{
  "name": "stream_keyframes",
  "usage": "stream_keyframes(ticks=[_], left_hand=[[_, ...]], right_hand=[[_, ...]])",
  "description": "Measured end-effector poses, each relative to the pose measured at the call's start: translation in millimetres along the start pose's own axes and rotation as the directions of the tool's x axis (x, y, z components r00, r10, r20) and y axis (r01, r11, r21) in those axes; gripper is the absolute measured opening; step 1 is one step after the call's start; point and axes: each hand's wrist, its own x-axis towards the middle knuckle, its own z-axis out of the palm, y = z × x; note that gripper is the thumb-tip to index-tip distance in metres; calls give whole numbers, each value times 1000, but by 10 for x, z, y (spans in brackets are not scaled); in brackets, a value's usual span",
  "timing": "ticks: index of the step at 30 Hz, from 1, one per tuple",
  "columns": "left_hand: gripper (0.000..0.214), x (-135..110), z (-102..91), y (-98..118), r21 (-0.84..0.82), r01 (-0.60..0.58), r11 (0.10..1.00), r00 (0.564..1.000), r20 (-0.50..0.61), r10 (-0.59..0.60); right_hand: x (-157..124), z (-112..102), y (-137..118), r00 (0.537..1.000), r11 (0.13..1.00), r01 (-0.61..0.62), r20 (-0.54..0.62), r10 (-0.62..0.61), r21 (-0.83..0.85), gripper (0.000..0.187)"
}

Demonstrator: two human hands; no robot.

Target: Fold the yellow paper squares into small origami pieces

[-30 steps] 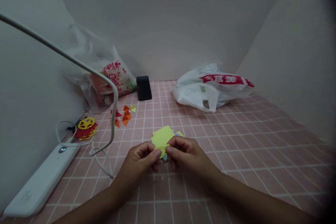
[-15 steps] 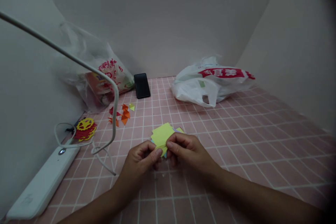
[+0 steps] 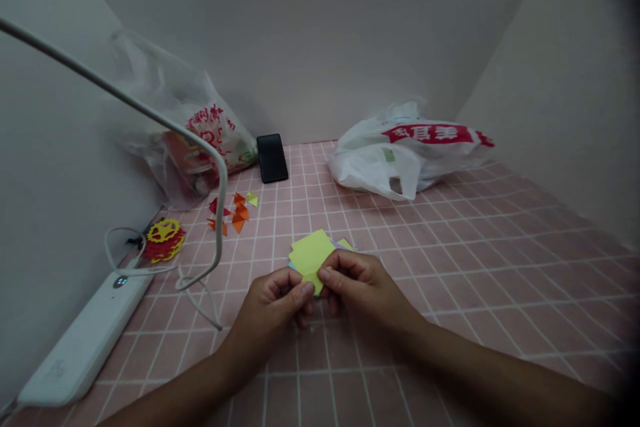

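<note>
My left hand [image 3: 280,297] and my right hand [image 3: 357,280] meet at the near edge of some coloured paper. Between their thumbs and fingertips they pinch a small piece of yellow paper [image 3: 313,278], which looks folded. Just beyond it lies a pile of paper squares [image 3: 311,250] with a yellow sheet on top. Blue, purple and more yellow edges stick out from beneath. The fingers hide much of the pinched piece, so its exact shape cannot be made out.
Small folded paper pieces [image 3: 240,213] in orange, red and yellow lie to the left. Nearby are red and yellow cut-outs [image 3: 164,240], a white power bank [image 3: 85,340] and a looping cable [image 3: 220,213]. A black phone [image 3: 273,158] and two plastic bags [image 3: 220,133] [image 3: 415,153] sit behind.
The view has shifted slightly. Both hands still pinch the yellow paper, and the left thumb sits a little closer to the right one.
</note>
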Motion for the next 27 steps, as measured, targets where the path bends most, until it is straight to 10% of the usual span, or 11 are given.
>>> stream_keyframes(ticks=[27], left_hand=[[26, -28, -24, 8, 36, -41, 998, 998, 53, 40]], right_hand=[[-13, 14, 46, 999, 993, -10, -32, 14, 115, 24]])
